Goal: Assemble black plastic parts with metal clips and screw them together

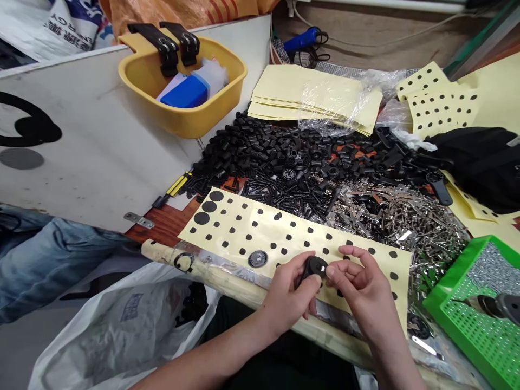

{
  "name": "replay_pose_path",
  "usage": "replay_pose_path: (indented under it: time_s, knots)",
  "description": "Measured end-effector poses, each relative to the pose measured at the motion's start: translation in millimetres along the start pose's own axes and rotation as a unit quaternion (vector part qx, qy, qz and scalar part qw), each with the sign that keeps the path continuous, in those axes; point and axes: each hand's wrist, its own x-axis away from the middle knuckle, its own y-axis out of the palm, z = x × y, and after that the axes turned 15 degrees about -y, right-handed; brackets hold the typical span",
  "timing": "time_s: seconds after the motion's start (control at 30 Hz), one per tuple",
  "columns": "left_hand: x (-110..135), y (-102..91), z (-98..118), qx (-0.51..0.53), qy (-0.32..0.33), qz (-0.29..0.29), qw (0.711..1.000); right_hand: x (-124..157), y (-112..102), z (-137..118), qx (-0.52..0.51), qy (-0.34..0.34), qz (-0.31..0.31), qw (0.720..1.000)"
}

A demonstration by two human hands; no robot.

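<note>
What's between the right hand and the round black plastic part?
Nothing visible: the right hand has its fingertips directly on the round black plastic part, which the left hand also holds, above the yellow dotted sheet.

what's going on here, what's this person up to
A person at a cluttered workbench is holding a small round black part between the left hand and the right hand, just above a pale yellow sheet dotted with black circles. A round metal-faced disc lies on that sheet. Beyond it are heaps of black parts and silvery metal parts, with a green perforated tray at the right.
</note>
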Motion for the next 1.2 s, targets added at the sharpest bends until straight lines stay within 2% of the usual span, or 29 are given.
replay_pose_path:
  time_s: [0.17, 0.47, 0.67, 0.73, 0.83, 1.0, 1.2]
  knots:
    - [-0.8, -0.5, 1.6, 0.022, -0.012, 0.001, 1.0, 0.9, 0.6, -3.6, 0.017, -0.004, -0.007, 1.0]
    - [-3.8, 0.9, -3.5, -0.02, 0.012, 0.012, 1.0, -6.3, 0.6, -7.1, 0.124, 0.019, -0.028, 0.992]
    - [-2.6, 0.1, -3.8, -0.015, 0.025, 0.02, 0.999, -5.7, -4.1, -4.3, 0.267, -0.006, -0.058, 0.962]
    - [-1.1, -0.7, -3.1, -0.013, 0.028, 0.013, 0.999, -4.3, -5.2, -1.3, 0.245, -0.016, -0.085, 0.966]
    - [1.5, -1.4, -1.4, -0.009, 0.028, -0.003, 1.0, -2.4, -4.8, 0.1, 0.126, -0.019, -0.104, 0.986]
    - [5.3, -0.7, 2.1, -0.002, 0.027, -0.005, 1.0, -2.8, -4.2, -10.6, -0.001, 0.036, -0.11, 0.993]
    - [11.9, -4.3, 2.8, 0.025, 0.055, -0.013, 0.998, -1.6, 0.8, -17.4, -0.012, 0.01, -0.094, 0.995]
